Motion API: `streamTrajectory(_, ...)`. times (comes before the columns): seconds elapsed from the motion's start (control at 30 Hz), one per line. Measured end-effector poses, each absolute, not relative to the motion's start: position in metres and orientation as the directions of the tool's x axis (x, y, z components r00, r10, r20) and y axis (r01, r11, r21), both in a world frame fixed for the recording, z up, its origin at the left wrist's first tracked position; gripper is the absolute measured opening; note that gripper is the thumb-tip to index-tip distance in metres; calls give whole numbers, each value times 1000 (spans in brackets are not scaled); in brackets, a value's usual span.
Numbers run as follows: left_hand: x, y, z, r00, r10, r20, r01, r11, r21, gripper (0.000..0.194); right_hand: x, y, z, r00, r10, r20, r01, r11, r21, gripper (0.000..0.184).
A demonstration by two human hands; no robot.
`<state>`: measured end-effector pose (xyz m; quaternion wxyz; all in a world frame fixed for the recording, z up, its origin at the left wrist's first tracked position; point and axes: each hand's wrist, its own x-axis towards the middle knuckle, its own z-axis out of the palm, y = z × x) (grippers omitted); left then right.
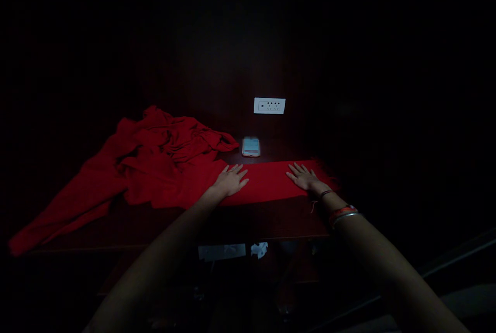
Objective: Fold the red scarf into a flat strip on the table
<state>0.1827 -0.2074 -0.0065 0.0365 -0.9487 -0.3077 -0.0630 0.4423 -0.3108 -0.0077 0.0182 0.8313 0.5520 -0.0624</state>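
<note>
Red cloth (267, 182), one length: bunched at left, spread flat at right across a dark table (267, 222); far-right end lost in shadow. Left hand (230, 182) and right hand (303, 177): open, palms down on cloth, fingers spread, gripping nothing; undersides hidden. Phone (251, 147): beyond cloth, screen illegible. Pale sheet (222, 252): below table, indistinct.

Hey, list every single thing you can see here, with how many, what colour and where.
Red cloth: seemingly one, red, bunched left, flat under both hands
Phone: one, pale lit screen, behind cloth
Socket plate: one, white, wall above phone
Table: one, dark reddish-brown, under cloth
Pale items: two, whitish, below tabletop, unclear
Bands: at least three, dark, orange-red, silver, right arm
Left hand: one, skin-toned, on cloth
Right hand: one, skin-toned, on cloth
</note>
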Motion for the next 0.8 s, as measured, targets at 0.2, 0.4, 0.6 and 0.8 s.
streamTrajectory(0.2,106,-184,40,689,637,345,707,-697,-124,44,377,-289,15,198,973,120,977,-186,-103,61)
streamTrajectory(0.4,25,-152,32,609,757,238,792,-561,-241,46,287,-260,15,-230,971,65,956,238,-174,67)
streamTrajectory(0.6,-22,-149,16,585,798,143,777,-501,-382,41,301,-258,-11,-158,984,-84,977,144,-157,66)
streamTrajectory(0.8,-27,-154,51,588,775,233,767,-442,-466,29,337,-268,-13,-96,991,-98,989,84,-123,66)
